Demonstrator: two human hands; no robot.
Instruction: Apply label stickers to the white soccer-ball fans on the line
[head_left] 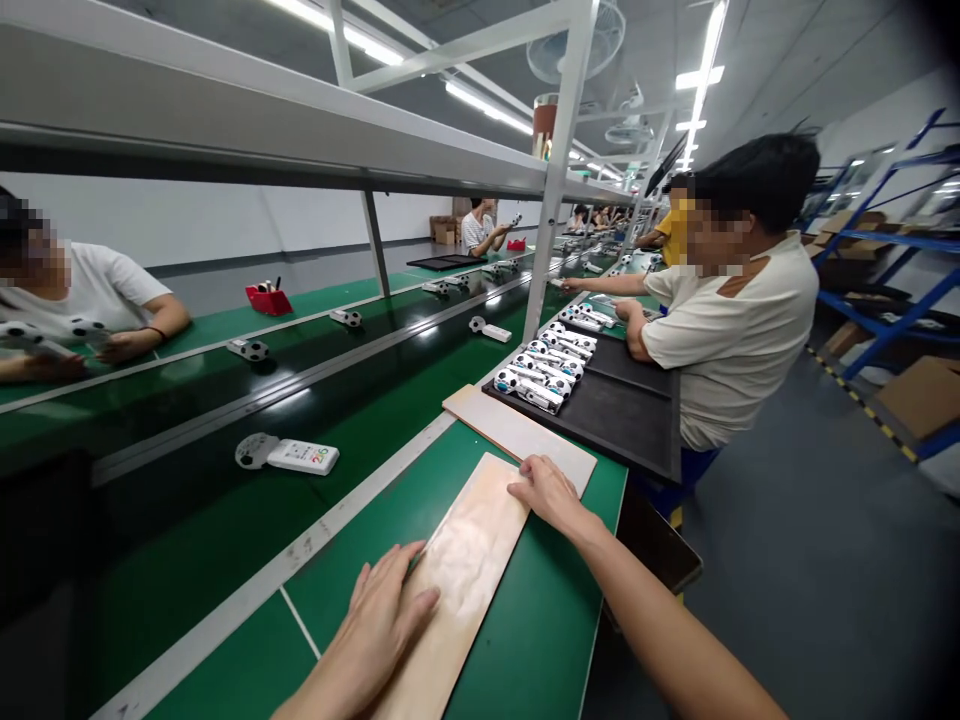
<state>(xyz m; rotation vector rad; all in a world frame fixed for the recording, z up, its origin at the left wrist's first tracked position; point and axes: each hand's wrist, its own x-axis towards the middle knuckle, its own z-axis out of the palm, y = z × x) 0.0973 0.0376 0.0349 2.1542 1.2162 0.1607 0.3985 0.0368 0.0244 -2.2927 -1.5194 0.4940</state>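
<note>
A long pale wooden board (469, 560) lies on the green bench (540, 630) in front of me. My left hand (382, 615) rests flat on its near left part, fingers stretched out. My right hand (546, 492) lies on its far right corner, fingers bent down over the edge. A second pale board (517, 432) lies just beyond, partly under the first. Neither hand lifts anything.
A black conveyor belt (195, 500) runs on my left, carrying a white device with a round head (289, 455). A black tray (622, 410) with several football-patterned devices stands ahead. A seated person in a cream shirt (739, 320) works at it. More people sit across the belt.
</note>
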